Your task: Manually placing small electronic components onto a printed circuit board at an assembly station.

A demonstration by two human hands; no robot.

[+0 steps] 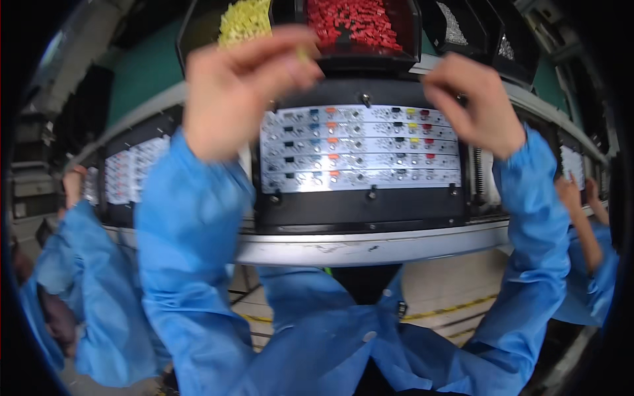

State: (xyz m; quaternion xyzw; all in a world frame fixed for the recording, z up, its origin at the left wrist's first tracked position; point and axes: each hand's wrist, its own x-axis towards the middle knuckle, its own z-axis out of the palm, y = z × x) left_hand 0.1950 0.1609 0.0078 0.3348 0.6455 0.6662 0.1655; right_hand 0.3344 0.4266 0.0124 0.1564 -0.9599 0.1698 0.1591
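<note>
The left hand [231, 86], blurred, is raised before a dark bin of small yellow plastic parts [244, 20], its fingers pinched together, though whether anything lies between them cannot be told. The right hand [472, 99] curls loosely closed at the upper right corner of the white circuit panel [360, 148], a flat ribbed board dotted with coloured components in a black frame; what it grips is hidden. A bin of red parts [356, 23] sits above the panel, a pale metal rail [370, 247] runs below, and room between the hands is open.
</note>
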